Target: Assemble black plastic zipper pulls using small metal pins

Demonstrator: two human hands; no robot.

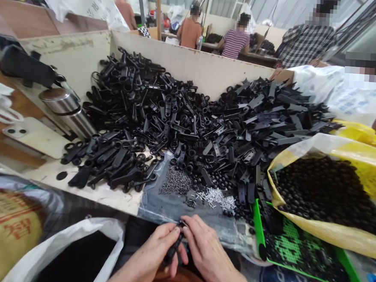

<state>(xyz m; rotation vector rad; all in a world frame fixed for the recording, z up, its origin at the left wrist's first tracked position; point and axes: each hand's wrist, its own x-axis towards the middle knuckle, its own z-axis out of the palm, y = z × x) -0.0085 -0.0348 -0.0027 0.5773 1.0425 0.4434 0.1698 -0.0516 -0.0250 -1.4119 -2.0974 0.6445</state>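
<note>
My left hand [154, 252] and my right hand [204, 247] meet at the bottom middle, just below the table's front edge. Both are closed on one small black plastic part [173, 248], a slim lever-like piece that runs down between my fingers. The right fingertips pinch its upper end, the left fingers wrap its lower length. Just beyond my hands lie a small heap of dark screws [176, 182] and a scatter of silver pins [216, 197] on a plastic sheet. A large pile of black plastic parts [189, 119] fills the table behind them.
A yellow bag [345, 236] of small black rings sits at right over a green tray [307, 269]. A steel flask [68, 111] and a white phone [35, 136] lie at left. A white bag [70, 253] gapes below left. Several people work behind the board wall [193, 66].
</note>
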